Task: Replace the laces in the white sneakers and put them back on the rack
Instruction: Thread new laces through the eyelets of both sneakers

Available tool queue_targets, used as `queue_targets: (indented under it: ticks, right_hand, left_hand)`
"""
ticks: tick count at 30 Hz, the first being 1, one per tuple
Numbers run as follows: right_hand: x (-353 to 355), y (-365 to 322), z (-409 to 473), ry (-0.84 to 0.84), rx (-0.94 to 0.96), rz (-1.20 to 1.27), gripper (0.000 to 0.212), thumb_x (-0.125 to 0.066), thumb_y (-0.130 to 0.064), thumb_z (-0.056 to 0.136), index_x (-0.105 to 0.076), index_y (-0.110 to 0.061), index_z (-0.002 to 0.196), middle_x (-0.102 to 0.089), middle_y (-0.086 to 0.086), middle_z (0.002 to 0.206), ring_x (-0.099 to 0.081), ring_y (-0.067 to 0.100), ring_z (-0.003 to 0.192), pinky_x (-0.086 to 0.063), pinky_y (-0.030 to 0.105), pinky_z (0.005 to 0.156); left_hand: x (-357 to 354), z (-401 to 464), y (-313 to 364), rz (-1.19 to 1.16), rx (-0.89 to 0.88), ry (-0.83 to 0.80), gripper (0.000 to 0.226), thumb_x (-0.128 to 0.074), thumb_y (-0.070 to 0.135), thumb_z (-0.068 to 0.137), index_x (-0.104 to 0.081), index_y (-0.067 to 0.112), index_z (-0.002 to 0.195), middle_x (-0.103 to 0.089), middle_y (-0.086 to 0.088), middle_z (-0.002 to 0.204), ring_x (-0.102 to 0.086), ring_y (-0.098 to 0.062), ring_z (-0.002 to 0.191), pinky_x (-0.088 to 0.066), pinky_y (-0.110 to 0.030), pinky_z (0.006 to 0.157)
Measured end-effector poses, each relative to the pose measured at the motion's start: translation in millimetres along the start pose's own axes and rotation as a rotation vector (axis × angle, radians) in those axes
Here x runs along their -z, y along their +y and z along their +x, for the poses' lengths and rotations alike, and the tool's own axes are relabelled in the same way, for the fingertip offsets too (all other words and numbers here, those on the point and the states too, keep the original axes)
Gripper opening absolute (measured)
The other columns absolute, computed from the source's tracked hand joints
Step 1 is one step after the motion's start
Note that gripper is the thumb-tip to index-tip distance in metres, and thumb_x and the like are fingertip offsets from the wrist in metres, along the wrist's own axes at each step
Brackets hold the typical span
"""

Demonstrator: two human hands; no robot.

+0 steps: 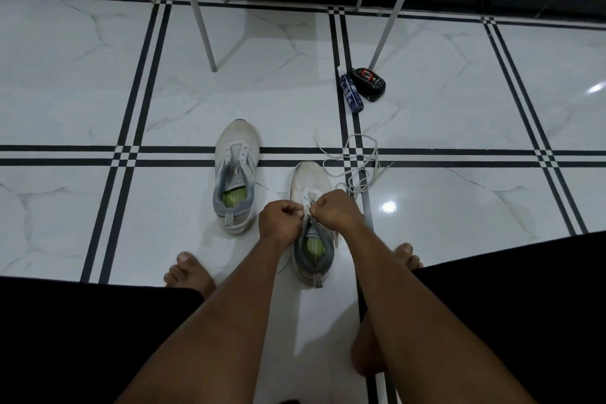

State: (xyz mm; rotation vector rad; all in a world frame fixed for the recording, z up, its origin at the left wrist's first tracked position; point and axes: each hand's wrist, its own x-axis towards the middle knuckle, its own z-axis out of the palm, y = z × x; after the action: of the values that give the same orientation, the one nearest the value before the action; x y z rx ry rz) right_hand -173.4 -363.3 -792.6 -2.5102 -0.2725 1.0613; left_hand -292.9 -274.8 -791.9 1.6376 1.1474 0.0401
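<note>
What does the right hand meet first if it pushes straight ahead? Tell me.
Likely the toe of the near sneaker under the right hand; past that, the loose lace on the floor. Depth is hard to judge here.

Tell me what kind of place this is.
Probably a home entryway or hallway: glossy marble-look tiled floor, a white metal rack against the wall, and shoe-care items lying beside it.
</note>
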Motion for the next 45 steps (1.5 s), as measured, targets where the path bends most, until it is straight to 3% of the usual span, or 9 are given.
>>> queue_targets:
  ticks: [10, 13, 17, 27, 30, 34, 38, 42, 45]
  right_hand:
    - [10.0, 3.2, -2.6, 0.057, 0.13, -0.228, 0.014, -0.072, -0.023, 0.085, -0.078, -0.013, 0.093, -0.077, 0.006, 0.094, -0.073, 0.024, 0.092, -0.061, 0.034, 0.08]
    - [4.1, 10.2, -8.9, 0.054, 0.089, -0.145, 0.013, -0.066, -0.024, 0.081, -0.074, -0.013, 0.081, -0.074, 0.004, 0.082, -0.072, 0.023, 0.081, -0.062, 0.035, 0.07]
    - [-5.1, 17.7, -18.8, 0.085, 0.038, 0.044, 0.029, -0.061, -0.017, 0.082, -0.052, -0.017, 0.055, -0.053, 0.0, 0.059, -0.052, 0.02, 0.061, -0.037, 0.028, 0.054]
    - [-10.3, 8.6, -25.5, 0.087, -0.083, 0.317, 0.036, -0.061, -0.003, 0.081, -0.05, -0.019, 0.051, -0.047, -0.005, 0.05, -0.044, 0.013, 0.053, -0.03, 0.027, 0.05]
    - [-7.8, 10.8, -22.8, 0.055, -0.019, 0.284, 0.034, -0.064, -0.009, 0.082, -0.055, -0.017, 0.05, -0.053, -0.003, 0.051, -0.05, 0.019, 0.056, -0.039, 0.031, 0.055]
    - [7.2, 16.4, -20.1, -0.011, 0.054, 0.253, 0.014, -0.076, -0.013, 0.086, -0.079, -0.013, 0.072, -0.078, 0.003, 0.074, -0.076, 0.024, 0.075, -0.066, 0.041, 0.073]
    - [24.5, 12.3, -25.6, -0.082, 0.087, 0.237, 0.018, -0.073, 0.002, 0.088, -0.08, -0.009, 0.076, -0.077, 0.013, 0.077, -0.072, 0.019, 0.065, -0.067, 0.036, 0.063]
    - [26.8, 11.4, -28.3, -0.039, 0.1, 0.227, 0.009, -0.074, -0.004, 0.09, -0.08, -0.003, 0.083, -0.078, 0.017, 0.078, -0.073, 0.026, 0.062, -0.068, 0.042, 0.067]
    - [21.0, 15.2, -31.6, 0.008, 0.079, 0.27, 0.013, -0.071, -0.011, 0.082, -0.08, -0.001, 0.078, -0.076, 0.017, 0.077, -0.073, 0.025, 0.066, -0.067, 0.049, 0.07]
  left_hand:
    - [-0.5, -1.5, -1.5, 0.045, -0.038, -0.052, 0.012, -0.078, 0.012, 0.087, -0.082, 0.023, 0.089, -0.076, 0.012, 0.088, -0.071, -0.009, 0.091, -0.052, -0.022, 0.091]
    - [-2.3, -2.8, -3.2, 0.055, -0.049, -0.054, 0.01, -0.079, 0.014, 0.087, -0.082, 0.024, 0.088, -0.077, 0.012, 0.09, -0.071, -0.009, 0.091, -0.051, -0.021, 0.088]
    - [-3.1, -4.2, -3.8, 0.089, -0.075, -0.041, 0.012, -0.077, 0.014, 0.088, -0.082, 0.024, 0.09, -0.077, 0.011, 0.092, -0.067, -0.007, 0.088, -0.043, -0.012, 0.076]
    - [-5.9, -0.6, -8.0, 0.083, -0.063, 0.008, 0.011, -0.076, 0.016, 0.09, -0.083, 0.022, 0.096, -0.074, 0.009, 0.099, -0.067, -0.009, 0.091, -0.045, -0.021, 0.084]
    - [-3.0, 0.0, -7.2, 0.088, -0.059, -0.005, 0.011, -0.076, 0.018, 0.09, -0.084, 0.023, 0.097, -0.075, 0.01, 0.099, -0.067, -0.009, 0.092, -0.046, -0.021, 0.085]
    - [4.2, 2.3, 2.4, 0.066, -0.005, -0.062, 0.011, -0.074, 0.024, 0.089, -0.085, 0.021, 0.09, -0.079, 0.007, 0.093, -0.069, -0.011, 0.09, -0.052, -0.024, 0.085]
    - [17.9, 0.4, 9.8, 0.034, -0.006, -0.184, 0.017, -0.07, 0.031, 0.07, -0.079, 0.017, 0.072, -0.075, 0.002, 0.073, -0.068, -0.016, 0.075, -0.056, -0.035, 0.071]
    - [26.2, -3.0, 11.7, 0.122, -0.15, -0.235, 0.035, -0.082, 0.046, 0.059, -0.083, 0.03, 0.09, -0.074, 0.014, 0.097, -0.068, -0.004, 0.091, -0.054, -0.026, 0.079]
    - [29.3, -1.2, 10.6, 0.15, -0.114, -0.299, 0.032, -0.09, 0.036, 0.065, -0.082, 0.028, 0.095, -0.077, 0.013, 0.094, -0.071, -0.008, 0.083, -0.061, -0.032, 0.081]
